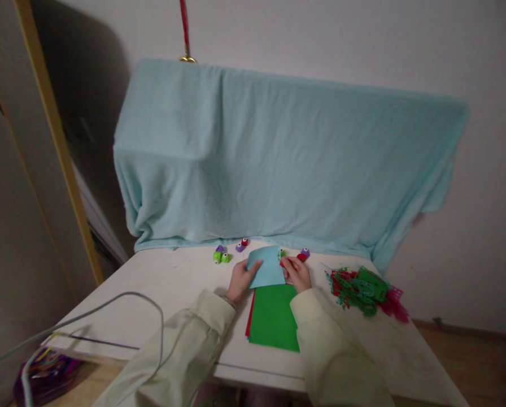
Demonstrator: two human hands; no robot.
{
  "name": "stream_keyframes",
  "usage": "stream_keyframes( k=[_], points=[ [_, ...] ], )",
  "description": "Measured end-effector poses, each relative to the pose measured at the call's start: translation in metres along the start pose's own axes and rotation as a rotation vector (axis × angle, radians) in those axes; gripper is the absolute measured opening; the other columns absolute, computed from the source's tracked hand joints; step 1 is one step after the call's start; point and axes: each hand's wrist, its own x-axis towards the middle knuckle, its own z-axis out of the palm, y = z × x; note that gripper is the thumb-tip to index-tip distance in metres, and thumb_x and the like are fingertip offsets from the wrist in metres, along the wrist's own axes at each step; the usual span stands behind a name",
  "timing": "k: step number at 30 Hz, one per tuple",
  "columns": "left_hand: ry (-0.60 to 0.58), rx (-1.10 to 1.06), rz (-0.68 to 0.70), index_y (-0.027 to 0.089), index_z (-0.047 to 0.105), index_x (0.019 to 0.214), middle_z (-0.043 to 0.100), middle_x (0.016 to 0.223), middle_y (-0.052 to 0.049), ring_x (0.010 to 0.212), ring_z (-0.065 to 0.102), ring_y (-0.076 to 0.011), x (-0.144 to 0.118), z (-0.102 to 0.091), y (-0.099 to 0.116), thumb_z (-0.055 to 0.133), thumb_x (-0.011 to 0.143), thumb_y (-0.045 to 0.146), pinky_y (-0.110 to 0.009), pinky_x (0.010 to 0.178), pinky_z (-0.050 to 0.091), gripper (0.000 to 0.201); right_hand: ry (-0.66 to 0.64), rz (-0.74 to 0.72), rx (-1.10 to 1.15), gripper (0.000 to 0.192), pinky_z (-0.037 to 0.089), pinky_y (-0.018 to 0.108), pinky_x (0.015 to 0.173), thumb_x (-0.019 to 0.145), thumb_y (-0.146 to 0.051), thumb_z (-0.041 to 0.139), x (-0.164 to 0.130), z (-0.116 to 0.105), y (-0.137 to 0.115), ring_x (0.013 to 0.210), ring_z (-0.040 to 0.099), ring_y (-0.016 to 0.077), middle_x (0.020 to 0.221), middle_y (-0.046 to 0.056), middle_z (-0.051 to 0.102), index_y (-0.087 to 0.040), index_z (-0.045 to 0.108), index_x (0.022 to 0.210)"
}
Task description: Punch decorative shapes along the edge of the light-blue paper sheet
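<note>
My left hand grips the left edge of a light blue paper sheet raised a little above the white table. At the sheet's right edge, my right hand holds a small red punch against the paper. A stack of green paper with a red sheet under it lies flat on the table just below both hands. Cream sleeves cover both arms.
Small craft punches sit along the table's back: green ones, a purple and red pair, another red and purple one. A heap of green and red punched paper scraps lies right. A light blue blanket hangs behind. A grey cable crosses left.
</note>
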Motion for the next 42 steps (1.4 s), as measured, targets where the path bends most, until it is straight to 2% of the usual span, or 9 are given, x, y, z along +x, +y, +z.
stream_keyframes(
  k=[5, 9, 12, 18, 23, 26, 35, 42],
  points=[
    [0.02, -0.004, -0.004, 0.011, 0.069, 0.081, 0.066, 0.07, -0.004, 0.061, 0.054, -0.0158, -0.001, -0.001, 0.004, 0.063, 0.07, 0.06, -0.022, 0.053, 0.04, 0.05, -0.057, 0.038, 0.011, 0.042, 0.029, 0.02, 0.038, 0.059, -0.045, 0.08, 0.001, -0.002, 0.006, 0.043, 0.046, 0.0081, 0.065, 0.002, 0.066, -0.017, 0.068, 0.087],
    [-0.037, 0.038, 0.065, 0.012, 0.07, 0.083, 0.066, 0.072, -0.003, 0.062, 0.054, -0.0156, -0.001, -0.005, 0.01, 0.06, 0.074, 0.056, -0.022, 0.055, 0.04, 0.045, -0.12, 0.135, 0.058, 0.042, 0.026, 0.019, 0.037, 0.056, -0.039, 0.082, 0.001, -0.002, 0.012, 0.041, 0.043, 0.0051, 0.07, 0.002, 0.067, -0.017, 0.069, 0.088],
    [-0.061, 0.063, 0.105, 0.012, 0.07, 0.084, 0.066, 0.073, -0.003, 0.064, 0.054, -0.0158, -0.001, -0.009, 0.013, 0.058, 0.077, 0.053, -0.021, 0.056, 0.04, 0.043, -0.163, 0.147, 0.081, 0.04, 0.027, 0.018, 0.038, 0.057, -0.036, 0.082, 0.0, -0.001, 0.013, 0.042, 0.042, 0.0042, 0.071, 0.002, 0.067, -0.016, 0.069, 0.089],
    [-0.053, 0.088, 0.109, 0.012, 0.069, 0.081, 0.063, 0.068, -0.002, 0.061, 0.051, -0.0152, 0.001, -0.009, 0.01, 0.058, 0.076, 0.053, -0.021, 0.053, 0.037, 0.043, -0.113, 0.102, 0.041, 0.04, 0.027, 0.018, 0.037, 0.057, -0.036, 0.082, 0.001, -0.002, 0.011, 0.042, 0.042, 0.0046, 0.07, 0.002, 0.066, -0.016, 0.068, 0.088],
    [-0.061, 0.089, 0.119, 0.012, 0.068, 0.078, 0.062, 0.068, -0.002, 0.06, 0.05, -0.0147, 0.0, -0.008, 0.009, 0.057, 0.077, 0.054, -0.022, 0.053, 0.037, 0.044, -0.099, 0.126, 0.05, 0.042, 0.026, 0.018, 0.035, 0.053, -0.036, 0.083, 0.002, -0.001, 0.013, 0.04, 0.04, 0.004, 0.068, 0.0, 0.065, -0.016, 0.067, 0.086],
    [-0.061, 0.092, 0.129, 0.011, 0.069, 0.08, 0.063, 0.07, -0.003, 0.062, 0.05, -0.015, -0.001, -0.007, 0.01, 0.057, 0.078, 0.054, -0.022, 0.055, 0.038, 0.045, -0.122, 0.147, 0.061, 0.044, 0.024, 0.018, 0.034, 0.051, -0.036, 0.084, 0.001, -0.001, 0.012, 0.037, 0.037, 0.0032, 0.065, -0.001, 0.065, -0.017, 0.066, 0.086],
    [-0.094, 0.104, 0.164, 0.011, 0.067, 0.083, 0.06, 0.068, -0.001, 0.061, 0.047, -0.0128, -0.001, -0.008, 0.01, 0.054, 0.082, 0.051, -0.021, 0.055, 0.037, 0.042, -0.195, 0.199, 0.049, 0.051, 0.027, 0.02, 0.037, 0.046, -0.035, 0.086, -0.003, 0.0, 0.006, 0.04, 0.045, 0.0067, 0.066, 0.001, 0.067, -0.016, 0.065, 0.089],
    [-0.103, 0.086, 0.166, 0.01, 0.068, 0.089, 0.061, 0.071, -0.002, 0.06, 0.047, -0.0122, -0.003, -0.008, 0.015, 0.054, 0.082, 0.051, -0.021, 0.055, 0.037, 0.044, -0.264, 0.199, 0.002, 0.043, 0.029, 0.02, 0.038, 0.05, -0.031, 0.086, -0.002, -0.003, 0.009, 0.042, 0.045, 0.0054, 0.066, 0.001, 0.065, -0.013, 0.067, 0.085]
  ],
)
